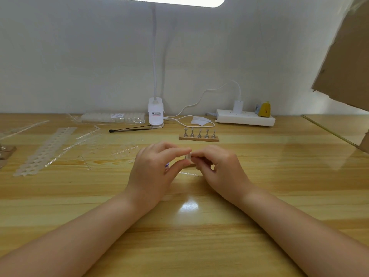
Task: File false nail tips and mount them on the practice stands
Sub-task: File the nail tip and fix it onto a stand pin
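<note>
False nail tip (188, 156), a small clear plastic piece, sits pinched between both hands just in front of the wooden base with 5 metal practice stands (198, 134). Left hand (153, 168) has thumb and forefinger clamped on one end of it; right hand (218, 166) is curled in from the other side, fingertips closed on the same piece or on something tiny against it, and I cannot tell which. Holding it raised off the pale wooden counter (199, 226) and centred under the white clip-on lamp (156, 114), which stands behind the stands, probably gives light and a steady 2-handed grip for working the edge. A purple item (167, 165) peeks from the left palm, too hidden to identify. Left of the stands lie a white perforated strip (46, 150) and clear plastic frames (87, 138), likely spent tip carriers kept within reach. All 5 stands seem to carry something small on top, though that is too fine to confirm.
</note>
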`<state>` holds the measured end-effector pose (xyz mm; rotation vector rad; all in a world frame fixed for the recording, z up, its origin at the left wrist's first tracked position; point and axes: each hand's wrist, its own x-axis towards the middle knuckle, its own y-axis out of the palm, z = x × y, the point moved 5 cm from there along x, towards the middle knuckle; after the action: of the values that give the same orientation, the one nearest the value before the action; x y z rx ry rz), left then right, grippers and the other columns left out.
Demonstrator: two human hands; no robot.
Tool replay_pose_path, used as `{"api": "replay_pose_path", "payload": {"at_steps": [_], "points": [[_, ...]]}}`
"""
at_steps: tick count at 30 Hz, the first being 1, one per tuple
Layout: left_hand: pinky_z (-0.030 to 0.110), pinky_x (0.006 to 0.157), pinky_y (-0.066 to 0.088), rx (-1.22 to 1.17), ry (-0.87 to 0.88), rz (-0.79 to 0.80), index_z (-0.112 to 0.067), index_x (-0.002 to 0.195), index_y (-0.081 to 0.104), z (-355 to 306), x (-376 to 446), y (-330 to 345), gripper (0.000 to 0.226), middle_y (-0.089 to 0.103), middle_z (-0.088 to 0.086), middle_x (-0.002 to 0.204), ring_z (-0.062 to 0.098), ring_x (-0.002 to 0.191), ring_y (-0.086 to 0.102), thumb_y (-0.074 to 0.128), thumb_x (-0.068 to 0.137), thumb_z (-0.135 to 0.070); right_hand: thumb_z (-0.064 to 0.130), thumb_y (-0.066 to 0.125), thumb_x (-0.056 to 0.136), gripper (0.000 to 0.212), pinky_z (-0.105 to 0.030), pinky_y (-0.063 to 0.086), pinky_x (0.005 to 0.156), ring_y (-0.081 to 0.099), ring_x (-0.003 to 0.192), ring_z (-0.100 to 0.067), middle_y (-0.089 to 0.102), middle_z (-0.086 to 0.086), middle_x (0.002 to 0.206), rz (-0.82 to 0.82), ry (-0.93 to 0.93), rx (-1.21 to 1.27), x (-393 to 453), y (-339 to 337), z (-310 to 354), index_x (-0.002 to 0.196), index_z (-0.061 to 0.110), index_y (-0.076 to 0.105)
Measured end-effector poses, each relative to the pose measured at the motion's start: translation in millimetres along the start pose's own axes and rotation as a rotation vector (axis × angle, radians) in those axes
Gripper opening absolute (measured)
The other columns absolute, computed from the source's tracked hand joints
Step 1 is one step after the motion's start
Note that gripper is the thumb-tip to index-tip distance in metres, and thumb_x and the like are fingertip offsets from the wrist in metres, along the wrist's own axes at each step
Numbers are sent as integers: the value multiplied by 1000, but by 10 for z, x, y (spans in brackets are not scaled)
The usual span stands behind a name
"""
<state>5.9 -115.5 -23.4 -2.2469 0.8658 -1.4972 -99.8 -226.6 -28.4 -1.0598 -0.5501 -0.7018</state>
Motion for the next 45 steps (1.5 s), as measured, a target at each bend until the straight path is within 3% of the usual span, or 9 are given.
{"api": "replay_pose_path", "payload": {"at_steps": [9,13,20,27,30,35,37,42,45], "points": [[51,80,46,-23,-24,4,-27,108,71,73,1,32,27,67,-9,96,19,90,63,65,82,-32,-1,65,87,11,-14,43,71,57,75,-2,65,6,84,14,-19,27,1,-4,42,94,3,72],[48,80,46,-22,-20,3,-28,106,71,54,1,23,28,66,-11,95,18,88,63,63,82,-40,-1,66,87,11,-13,41,70,56,74,-3,59,13,81,13,-30,8,1,-7,58,93,5,73],[48,78,46,8,-24,-1,-27,104,72,46,-5,25,25,68,-8,93,22,84,63,66,80,-31,-2,66,86,12,-17,43,70,57,72,-6,59,12,79,23,-54,3,4,5,55,93,5,72],[52,77,47,-30,-2,-1,-26,104,73,49,5,29,30,68,-6,92,24,83,64,62,81,-43,-2,66,85,11,-20,43,67,61,67,-15,67,3,76,23,-63,6,-8,3,53,91,5,72],[52,78,48,-77,-17,12,-31,106,70,72,0,47,28,66,-9,93,23,85,63,66,80,-41,-3,66,85,10,-15,39,69,57,69,-7,62,11,78,22,-69,-3,-11,0,61,89,5,71],[50,83,47,-170,-81,28,-43,105,63,73,-15,60,27,65,-16,95,21,93,61,64,78,-43,-5,67,84,10,-10,36,72,54,71,-2,66,5,80,10,-72,-18,-28,-14,62,88,4,70],[47,82,49,-180,-106,43,-45,105,63,88,-25,65,27,64,-17,96,19,94,59,65,78,-41,-3,68,84,9,-11,38,70,55,71,-4,67,4,81,13,-56,-11,-25,-11,51,89,5,71],[17,69,50,-159,-175,6,-33,101,68,143,-49,48,26,65,-17,89,3,88,60,75,77,-30,3,71,84,6,-29,51,66,60,72,-14,69,-4,81,-18,-26,-34,-26,-34,36,90,4,72],[22,66,53,-217,-246,24,-37,83,70,187,-50,52,4,68,-19,79,4,80,64,70,79,-38,3,71,84,5,-27,51,67,57,72,-10,68,-3,80,-20,-42,-59,-29,-39,63,89,4,71]]}}
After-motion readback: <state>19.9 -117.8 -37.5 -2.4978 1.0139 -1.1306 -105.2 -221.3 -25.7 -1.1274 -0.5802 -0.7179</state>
